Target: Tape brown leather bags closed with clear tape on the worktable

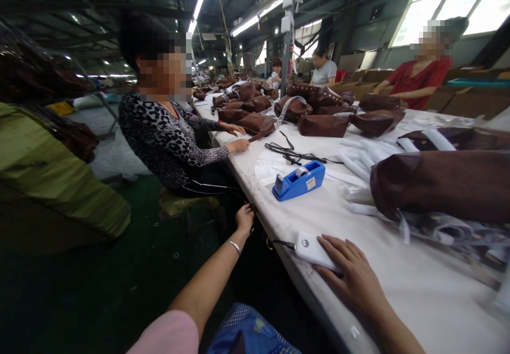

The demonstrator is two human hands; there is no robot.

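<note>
My right hand (353,274) lies flat on the white table (418,290), fingers stretched out and resting on a small white device (313,249) with a cable at the table's near edge. My left hand (244,218) reaches out below the table edge toward the person seated to my left; its fingers curl loosely and whatever it touches is hidden. A silver bangle sits on that wrist. A blue tape dispenser (298,180) stands on the table just beyond the white device.
A large brown bag (442,184) lies at right over clear plastic wrapping. Several brown bags (322,125) are piled farther along. A person in a patterned top (175,141) handles a bag strap. More workers sit at the far end. Black cords (295,154) lie mid-table.
</note>
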